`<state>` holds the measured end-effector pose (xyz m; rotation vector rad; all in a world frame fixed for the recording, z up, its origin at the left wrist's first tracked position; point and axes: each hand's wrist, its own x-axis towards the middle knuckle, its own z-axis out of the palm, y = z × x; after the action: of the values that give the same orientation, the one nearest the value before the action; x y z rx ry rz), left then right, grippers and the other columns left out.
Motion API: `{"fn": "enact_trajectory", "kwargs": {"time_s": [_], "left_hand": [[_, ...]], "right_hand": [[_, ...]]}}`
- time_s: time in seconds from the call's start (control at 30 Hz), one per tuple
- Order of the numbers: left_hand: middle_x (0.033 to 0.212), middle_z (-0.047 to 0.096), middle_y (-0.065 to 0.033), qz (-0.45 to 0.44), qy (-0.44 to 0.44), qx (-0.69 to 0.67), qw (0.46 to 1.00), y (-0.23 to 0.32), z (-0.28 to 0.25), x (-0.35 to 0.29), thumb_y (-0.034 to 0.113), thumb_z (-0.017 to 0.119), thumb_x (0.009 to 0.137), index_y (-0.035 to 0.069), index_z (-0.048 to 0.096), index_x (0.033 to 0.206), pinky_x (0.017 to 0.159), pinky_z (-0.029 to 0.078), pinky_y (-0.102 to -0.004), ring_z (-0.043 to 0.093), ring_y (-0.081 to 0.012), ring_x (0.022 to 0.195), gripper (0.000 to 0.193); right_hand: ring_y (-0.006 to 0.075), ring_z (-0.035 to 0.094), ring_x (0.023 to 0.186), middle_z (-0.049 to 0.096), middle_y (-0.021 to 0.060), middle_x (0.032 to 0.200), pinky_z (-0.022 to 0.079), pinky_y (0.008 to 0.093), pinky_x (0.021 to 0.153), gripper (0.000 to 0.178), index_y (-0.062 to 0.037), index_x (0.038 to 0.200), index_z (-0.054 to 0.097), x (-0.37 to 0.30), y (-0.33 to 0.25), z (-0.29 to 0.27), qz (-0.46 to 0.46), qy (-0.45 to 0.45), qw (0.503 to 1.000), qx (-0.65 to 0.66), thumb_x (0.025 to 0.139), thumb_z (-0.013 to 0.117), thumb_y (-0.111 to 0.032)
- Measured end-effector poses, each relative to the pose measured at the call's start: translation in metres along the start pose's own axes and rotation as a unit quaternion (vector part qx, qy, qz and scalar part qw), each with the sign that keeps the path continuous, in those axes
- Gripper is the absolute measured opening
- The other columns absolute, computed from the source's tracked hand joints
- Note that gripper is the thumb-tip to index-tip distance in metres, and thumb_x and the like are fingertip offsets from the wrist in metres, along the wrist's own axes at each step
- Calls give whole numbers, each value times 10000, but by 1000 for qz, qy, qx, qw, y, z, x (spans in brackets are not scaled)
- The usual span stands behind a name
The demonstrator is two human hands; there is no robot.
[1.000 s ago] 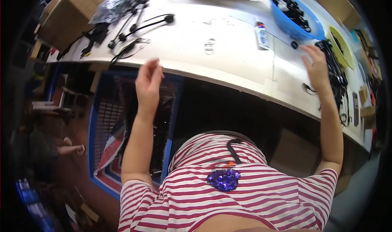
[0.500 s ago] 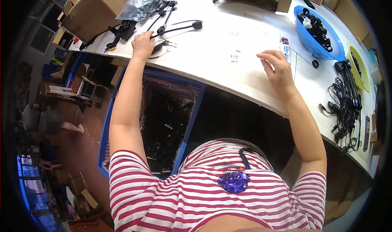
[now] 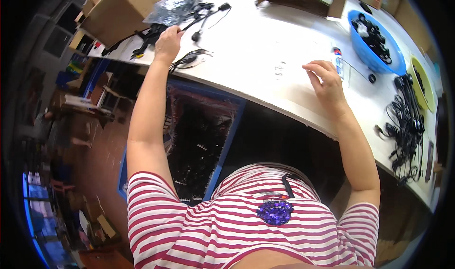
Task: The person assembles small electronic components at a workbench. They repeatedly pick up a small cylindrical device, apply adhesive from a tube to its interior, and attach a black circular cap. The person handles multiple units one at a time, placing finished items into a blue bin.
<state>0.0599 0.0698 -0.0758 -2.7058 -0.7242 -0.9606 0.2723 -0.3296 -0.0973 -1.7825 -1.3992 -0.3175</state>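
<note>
At the left side of the table, my left hand (image 3: 169, 42) is closed on a black cable (image 3: 199, 20). Its stem slants up and right to a round black end. Just below that hand lies another black cable piece (image 3: 188, 59) with pale tips. My right hand (image 3: 327, 82) hovers above the table with thumb and fingers apart, and nothing shows between them. To its left are a few small clear rings (image 3: 278, 70). A white, blue and red tube (image 3: 337, 60) lies just behind its fingers.
A blue bowl (image 3: 354, 41) of black ring-like parts and a yellow bowl (image 3: 430, 96) stand at the right, near a bundle of black cables (image 3: 405, 122). One black ring (image 3: 372, 78) lies loose. Cardboard boxes (image 3: 125, 15) and a clear plastic bag (image 3: 173, 6) sit at the back left.
The cable in my left hand has swung up, its round end now farther back. My left hand has tilted and risen slightly. The right hand keeps nearly the same pose as the view shifts a little.
</note>
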Motion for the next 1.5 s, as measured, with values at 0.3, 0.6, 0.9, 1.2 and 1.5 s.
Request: {"fn": "enact_trajectory", "kwargs": {"time_s": [0.3,0.6,0.9,1.2,1.5], "left_hand": [[667,520,-16,-214,194,-537,792,33,-67,-13,200,473,929,-4,550,945,524,444,-218,506,-87,559,218],[790,590,-50,-261,81,-785,557,140,-141,-87,150,496,905,-3,543,1030,705,445,-246,557,-137,758,203],[927,639,-75,-266,-65,-818,507,226,-137,-167,34,647,794,25,569,976,792,479,-234,610,-119,877,198],[902,580,-28,-277,-81,-732,617,269,-100,-205,-29,668,721,50,595,860,669,462,-202,545,-71,784,176],[1163,505,-101,-295,42,-922,249,232,-71,-191,586,404,839,34,433,1194,908,390,-376,515,-234,1021,656]], "right_hand": [[248,554,884,608,101,906,428,311,778,111,-11,899,622,-3,-10,-3,-9,-11,1000,18,810,557,-4],[231,561,928,606,105,933,423,295,821,130,-7,929,624,-11,-23,-3,7,-23,998,66,823,550,-7],[225,522,1080,561,141,1119,380,321,945,626,-7,1266,420,-49,-149,-2,16,-219,933,284,694,672,-51],[63,451,579,543,29,733,367,217,510,239,-12,992,555,-122,-126,41,137,-126,912,366,805,610,-151],[27,373,549,452,-48,605,289,194,489,183,-40,807,547,-158,-104,29,325,-259,754,509,849,569,-218]]}}
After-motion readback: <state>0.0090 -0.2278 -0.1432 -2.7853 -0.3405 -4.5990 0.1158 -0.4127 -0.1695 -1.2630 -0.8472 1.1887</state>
